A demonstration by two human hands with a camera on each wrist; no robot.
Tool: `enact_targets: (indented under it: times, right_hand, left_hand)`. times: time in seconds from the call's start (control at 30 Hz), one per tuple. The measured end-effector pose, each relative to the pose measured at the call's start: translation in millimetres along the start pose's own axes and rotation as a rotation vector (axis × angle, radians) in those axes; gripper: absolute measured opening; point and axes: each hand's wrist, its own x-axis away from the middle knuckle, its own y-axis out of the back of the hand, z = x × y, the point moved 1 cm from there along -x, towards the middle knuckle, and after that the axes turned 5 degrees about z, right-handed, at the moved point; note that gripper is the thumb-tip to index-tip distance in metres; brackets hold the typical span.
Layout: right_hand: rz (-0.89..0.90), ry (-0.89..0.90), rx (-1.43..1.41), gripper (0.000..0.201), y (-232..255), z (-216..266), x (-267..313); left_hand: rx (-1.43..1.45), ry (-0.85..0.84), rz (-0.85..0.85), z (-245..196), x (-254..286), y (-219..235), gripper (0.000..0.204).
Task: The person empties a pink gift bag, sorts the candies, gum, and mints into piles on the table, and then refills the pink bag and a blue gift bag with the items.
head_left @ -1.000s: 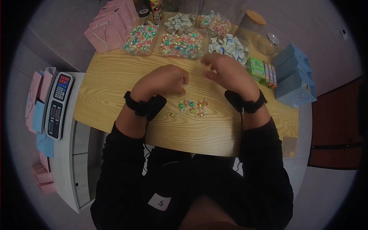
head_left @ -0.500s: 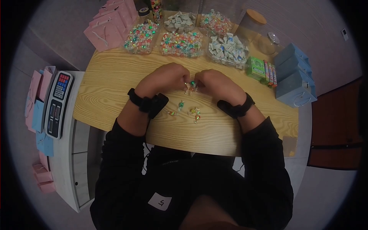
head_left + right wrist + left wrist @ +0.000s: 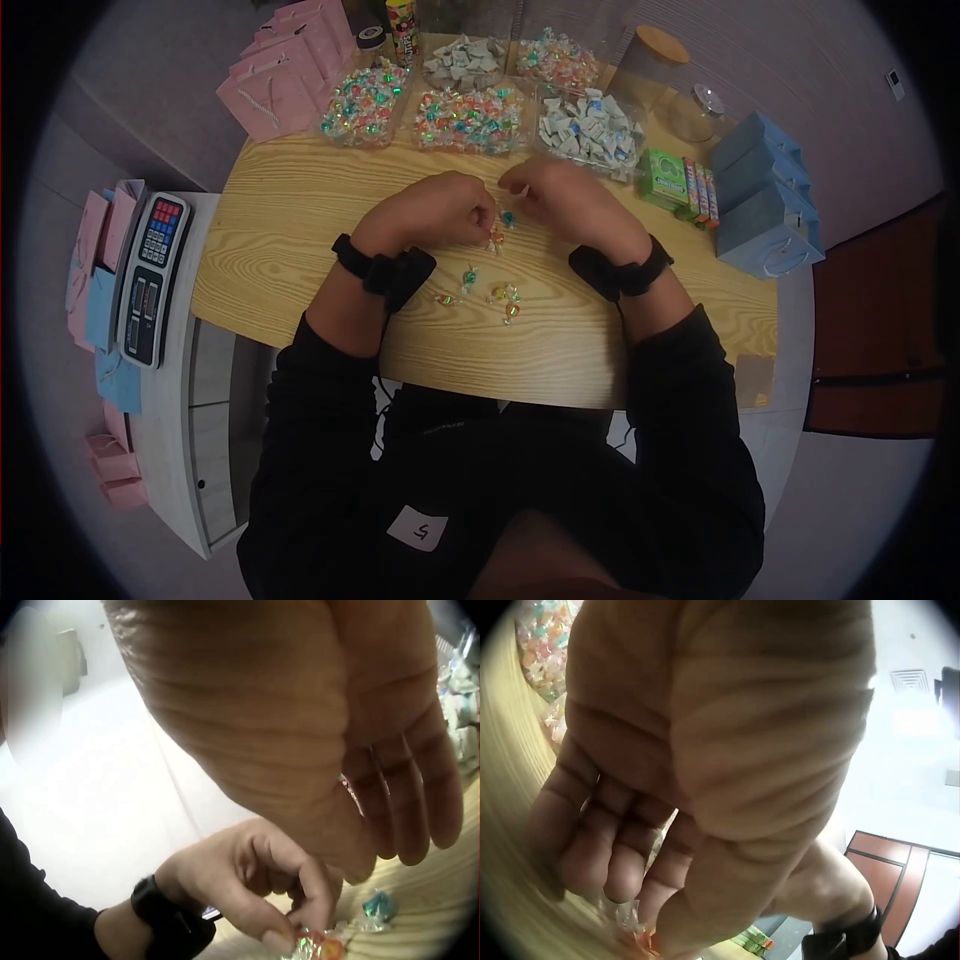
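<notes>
My left hand (image 3: 432, 210) is over the middle of the table, thumb and fingertips pinching an orange wrapped candy (image 3: 330, 949) low at the tabletop. Opposite it, my right hand (image 3: 582, 207) has loosely bent fingers, with nothing visible between them. A teal wrapped candy (image 3: 380, 906) lies on the wood under that hand's fingertips, between both hands. Closer to my body lie a green candy (image 3: 469, 278), an orange-yellow candy (image 3: 446, 299) and a small group of candies (image 3: 508, 296).
Clear tubs of wrapped candies (image 3: 470, 120) and a tub of pale packets (image 3: 592, 132) line the back of the table. Pink gift bags (image 3: 265, 95) stand back left, blue bags (image 3: 770, 225) at the right beside small boxes (image 3: 664, 176). A scale (image 3: 155, 270) sits on the left cabinet.
The hands came together over several candies from the loose pile, farther from my body. Since then my right hand has drawn back slightly, uncovering the teal candy; the left stays low.
</notes>
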Motion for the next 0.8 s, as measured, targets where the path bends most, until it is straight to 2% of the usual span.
enact_targets:
  times: [0.07, 0.1, 0.17, 0.2, 0.27, 0.3, 0.33, 0.4, 0.5, 0.53, 0.6, 0.63, 0.7, 0.73, 0.8]
  right_hand:
    - [0.181, 0.162, 0.091, 0.03, -13, -1, 2]
    - [0.181, 0.162, 0.091, 0.03, -15, -3, 3]
    - [0.258, 0.139, 0.071, 0.025, -19, -2, 4]
    - [0.258, 0.14, 0.07, 0.025, -19, -2, 4]
    - [0.279, 0.076, 0.061, 0.019, -18, 1, 3]
    - [0.28, 0.078, 0.061, 0.019, -16, 4, 3]
    - [0.319, 0.064, 0.078, 0.018, -14, 8, 3]
    - [0.358, 0.052, 0.099, 0.017, -11, 8, 1]
    - [0.37, 0.122, 0.053, 0.017, -6, 5, -2]
    - [0.147, 0.109, -0.077, 0.016, 0, 8, -5]
    - [-0.271, 0.119, -0.368, 0.017, 7, 13, -11]
    - [-0.268, 0.118, -0.369, 0.017, 9, 14, -12]
    - [-0.44, 0.126, -0.444, 0.019, 15, 15, -11]
    - [-0.441, 0.126, -0.444, 0.019, 18, 13, -8]
    - [-0.048, 0.054, -0.08, 0.019, 21, 8, 2]
  left_hand:
    - [0.045, 0.002, -0.03, 1, 3, 3, 0.014]
    - [0.045, 0.002, -0.03, 3, 5, 6, 0.014]
    - [0.227, -0.097, -0.334, 8, 7, 18, 0.014]
    - [0.227, -0.096, -0.334, 9, 5, 20, 0.014]
    - [0.273, 0.011, -0.827, 14, 5, 30, 0.014]
    - [0.335, 0.032, -0.947, 22, 1, 30, 0.017]
    - [0.335, 0.034, -0.951, 27, -1, 29, 0.017]
    - [0.183, 0.153, -1.038, 37, -3, 26, 0.019]
    - [0.101, 0.113, -0.951, 14, 9, 32, 0.017]
    - [0.104, 0.112, -0.949, 9, 13, 31, 0.017]
    - [0.059, 0.03, -0.543, 0, 20, 27, 0.018]
    - [0.061, 0.033, -0.543, -4, 22, 25, 0.018]
    - [0.113, -0.001, -0.199, -16, 19, 16, 0.023]
    - [0.112, -0.001, -0.198, -20, 18, 12, 0.023]
    - [0.048, -0.098, -0.053, -29, 12, 1, 0.023]
